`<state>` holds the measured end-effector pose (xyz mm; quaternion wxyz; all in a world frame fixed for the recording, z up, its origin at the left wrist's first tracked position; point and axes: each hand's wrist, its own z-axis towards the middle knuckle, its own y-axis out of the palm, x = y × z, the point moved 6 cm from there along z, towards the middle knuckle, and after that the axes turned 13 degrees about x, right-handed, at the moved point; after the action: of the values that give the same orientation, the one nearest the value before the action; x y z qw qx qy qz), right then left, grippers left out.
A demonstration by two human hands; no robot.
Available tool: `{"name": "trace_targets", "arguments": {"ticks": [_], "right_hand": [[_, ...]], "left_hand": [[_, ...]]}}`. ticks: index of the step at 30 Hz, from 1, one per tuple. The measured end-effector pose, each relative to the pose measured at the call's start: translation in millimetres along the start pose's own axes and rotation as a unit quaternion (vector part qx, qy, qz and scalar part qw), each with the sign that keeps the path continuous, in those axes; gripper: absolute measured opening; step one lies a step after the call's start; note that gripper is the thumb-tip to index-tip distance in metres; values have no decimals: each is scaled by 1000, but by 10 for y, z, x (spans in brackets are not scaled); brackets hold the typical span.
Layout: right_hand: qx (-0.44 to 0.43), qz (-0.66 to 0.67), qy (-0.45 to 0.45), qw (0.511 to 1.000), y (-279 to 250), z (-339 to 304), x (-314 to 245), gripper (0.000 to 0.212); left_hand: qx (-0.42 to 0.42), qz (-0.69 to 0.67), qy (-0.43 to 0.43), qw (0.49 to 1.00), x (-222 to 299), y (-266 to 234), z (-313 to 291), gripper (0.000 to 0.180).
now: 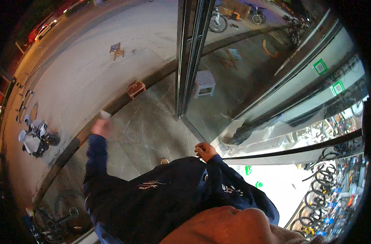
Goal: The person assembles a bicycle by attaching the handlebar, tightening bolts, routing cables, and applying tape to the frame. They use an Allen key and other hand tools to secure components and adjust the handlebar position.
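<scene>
My left hand reaches out at the end of a dark blue sleeve, over the edge of the dark tiled floor. Motion smears its fingers. A small whitish thing shows at the fingertips, too blurred to name. Close in front of my body, my right hand has its fingers curled in and the thumb near them. Whatever may be between those fingers is too small to make out. It is near the foot of a dark-framed glass panel.
A white plastic stool stands beside the glass frame. A brown box-like block sits on the floor's edge; a small folding stool stands on the pavement. A scooter is parked at left. Several bicycle tyres line the lit interior at right.
</scene>
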<state>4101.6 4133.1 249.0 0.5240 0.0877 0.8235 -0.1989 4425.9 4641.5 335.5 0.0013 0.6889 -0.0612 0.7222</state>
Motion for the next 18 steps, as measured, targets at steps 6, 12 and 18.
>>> {"name": "trace_targets", "arguments": {"ticks": [6, 12, 18], "right_hand": [[61, 36, 76, 995, 291, -267, 166, 29], [88, 133, 89, 983, 408, -593, 323, 28], [195, 155, 168, 954, 209, -1123, 565, 35]], "left_hand": [[526, -277, -38, 803, -598, -1659, 902, 28], [242, -144, -418, 864, -2014, -53, 507, 34], [-126, 84, -447, 882, -2197, 1414, -876, 40]]}}
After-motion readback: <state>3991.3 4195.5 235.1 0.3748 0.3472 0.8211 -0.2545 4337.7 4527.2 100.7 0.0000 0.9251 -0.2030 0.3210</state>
